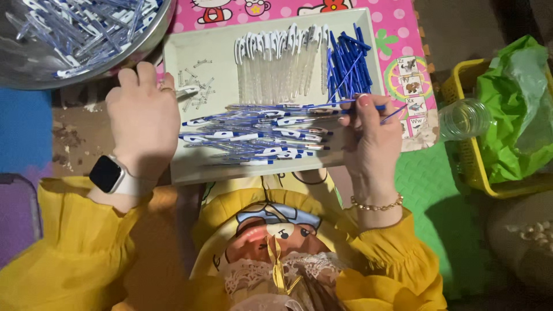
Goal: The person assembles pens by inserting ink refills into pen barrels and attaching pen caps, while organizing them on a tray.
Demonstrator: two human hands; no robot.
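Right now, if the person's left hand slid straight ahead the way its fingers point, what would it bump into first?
Probably the big metal bowl of pens. The left hand points up the picture, fingertips near the bowl's rim, beside the tray. How high the rim stands is unclear.

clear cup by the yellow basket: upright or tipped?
Tipped. The clear plastic cup lies on its side against the yellow basket, its round mouth facing the tray. Contents: cannot tell.
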